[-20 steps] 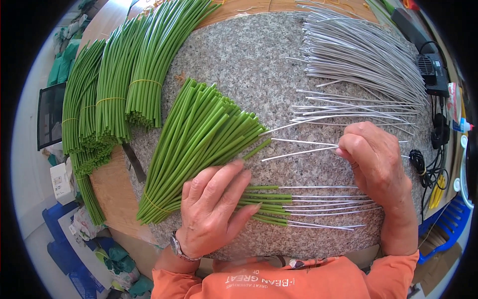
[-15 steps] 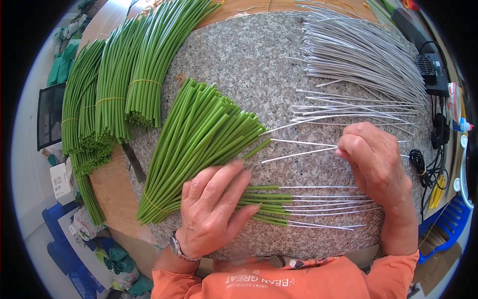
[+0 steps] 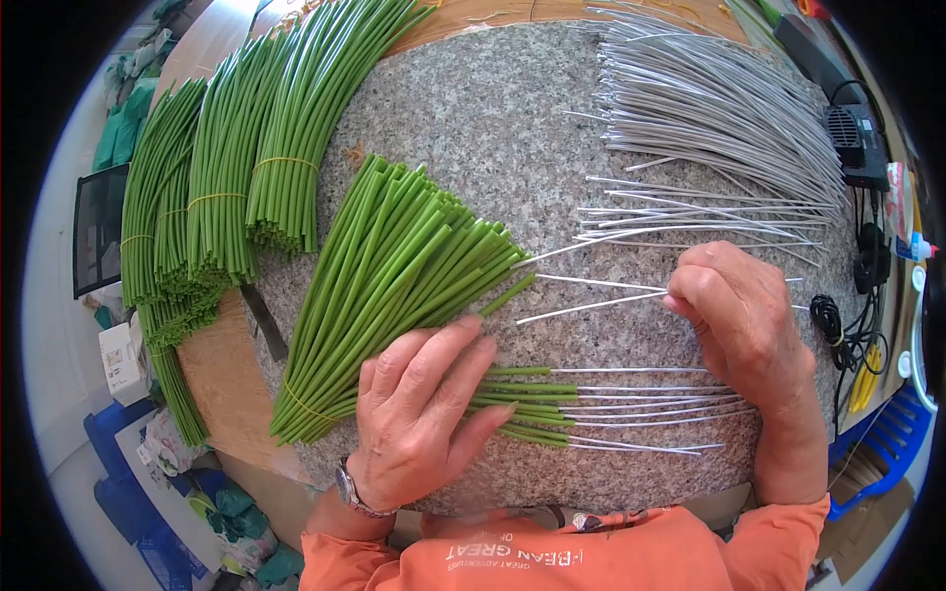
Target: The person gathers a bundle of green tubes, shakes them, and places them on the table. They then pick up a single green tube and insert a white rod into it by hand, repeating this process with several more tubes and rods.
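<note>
A fanned bundle of green tube-like stems [image 3: 399, 256], tied near its lower end with a yellow band, lies in the middle of the stone slab. My left hand [image 3: 419, 404] rests across the bundle's lower right edge, fingers stretched out and thumb apart. Under and beside its thumb, several separate green stems [image 3: 542, 408] point right, each with a silver wire [image 3: 650, 387] coming out of its end. My right hand [image 3: 734, 315] pinches thin silver wires [image 3: 591, 307] between thumb and fingers. Their free ends reach left toward the bundle's cut ends; one long wire touches it.
Banded bundles of green stems [image 3: 222, 177] lie at the upper left. A big pile of silver wires [image 3: 719, 108] covers the slab's upper right, with several loose wires [image 3: 690, 212] below. A black cable [image 3: 830, 320], a black device [image 3: 855, 143] and a blue basket [image 3: 880, 448] are along the right.
</note>
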`<state>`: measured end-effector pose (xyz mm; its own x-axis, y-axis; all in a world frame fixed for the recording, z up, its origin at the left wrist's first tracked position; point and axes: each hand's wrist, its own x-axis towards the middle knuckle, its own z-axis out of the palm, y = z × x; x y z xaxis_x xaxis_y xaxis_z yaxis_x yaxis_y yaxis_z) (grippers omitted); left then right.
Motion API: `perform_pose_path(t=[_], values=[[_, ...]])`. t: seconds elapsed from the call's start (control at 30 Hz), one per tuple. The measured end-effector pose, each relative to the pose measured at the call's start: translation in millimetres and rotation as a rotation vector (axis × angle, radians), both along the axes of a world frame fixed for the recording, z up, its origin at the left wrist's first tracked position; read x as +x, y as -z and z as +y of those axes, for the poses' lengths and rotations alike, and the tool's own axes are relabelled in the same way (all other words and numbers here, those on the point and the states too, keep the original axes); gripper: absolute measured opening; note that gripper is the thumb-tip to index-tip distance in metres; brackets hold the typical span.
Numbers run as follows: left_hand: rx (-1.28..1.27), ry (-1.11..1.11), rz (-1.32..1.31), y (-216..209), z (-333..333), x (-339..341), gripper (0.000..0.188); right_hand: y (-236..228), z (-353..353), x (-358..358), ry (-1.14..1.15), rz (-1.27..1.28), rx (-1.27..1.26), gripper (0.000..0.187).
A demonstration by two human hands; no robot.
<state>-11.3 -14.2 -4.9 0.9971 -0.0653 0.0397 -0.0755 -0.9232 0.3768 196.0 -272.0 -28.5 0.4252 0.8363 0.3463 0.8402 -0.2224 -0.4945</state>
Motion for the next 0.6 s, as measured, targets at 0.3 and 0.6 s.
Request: perform_pose_path(t=[0.3,0.6], values=[[-0.022,0.007,-0.012,0.5,1.1,-0.5,0.057,-2.2,-5.3,4.4,-0.080,0.038,-0.035,0.017],[-0.021,0.030,0.001,0.0,1.0,0.5,0.057,-3.1,-12.2,10.7,-0.196,0.143,-0.062,0.016]])
